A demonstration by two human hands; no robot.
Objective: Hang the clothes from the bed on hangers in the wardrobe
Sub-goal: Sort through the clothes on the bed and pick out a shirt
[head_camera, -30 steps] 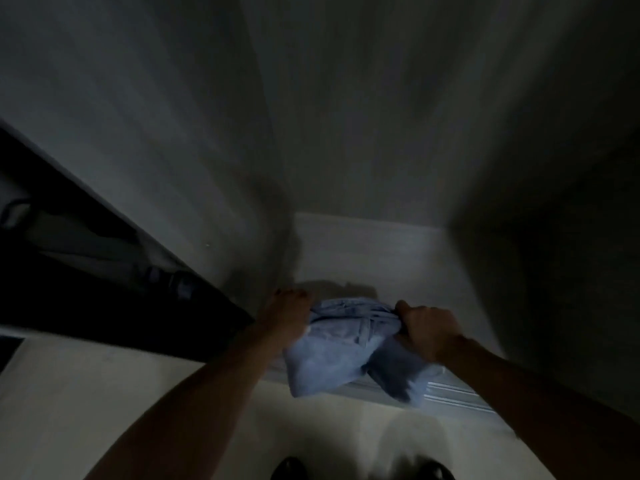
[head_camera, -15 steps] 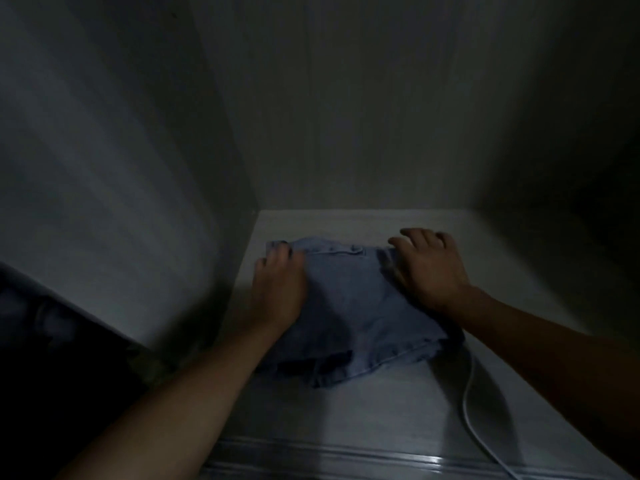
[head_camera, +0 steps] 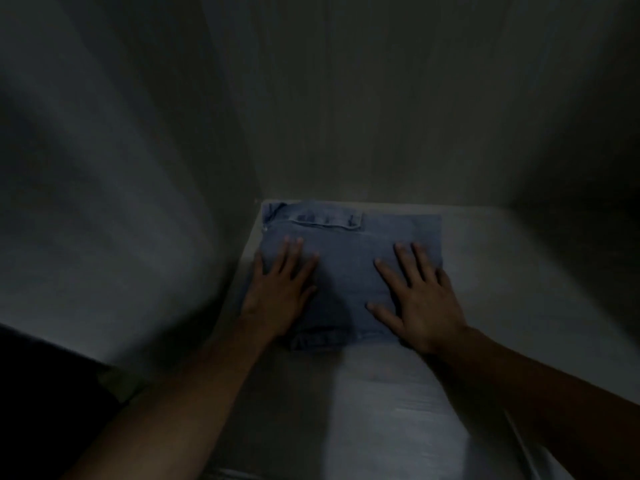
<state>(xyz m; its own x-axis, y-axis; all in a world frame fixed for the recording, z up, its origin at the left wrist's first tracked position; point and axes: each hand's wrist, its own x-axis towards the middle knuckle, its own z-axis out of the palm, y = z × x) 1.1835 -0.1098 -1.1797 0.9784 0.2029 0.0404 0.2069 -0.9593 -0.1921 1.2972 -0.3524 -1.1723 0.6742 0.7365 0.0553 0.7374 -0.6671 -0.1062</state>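
Observation:
A folded pair of blue jeans (head_camera: 346, 258) lies flat on the pale wardrobe shelf (head_camera: 502, 271), pushed into the back left corner with its waistband toward the rear wall. My left hand (head_camera: 280, 289) presses on the left part of the jeans with straight, spread fingers. On the right part rests my right hand (head_camera: 415, 299), also flat with its fingers spread. No hanger is in view.
The wardrobe's left side wall (head_camera: 138, 220) and back wall (head_camera: 381, 116) close in the shelf. The right side wall (head_camera: 588, 168) is in deep shadow. A dark area (head_camera: 41, 410) lies at the lower left outside the compartment.
Both hands carried the bunched jeans into the wardrobe, set them on the shelf and slid them to the back left corner. My fingers went from gripping the cloth to lying flat on it.

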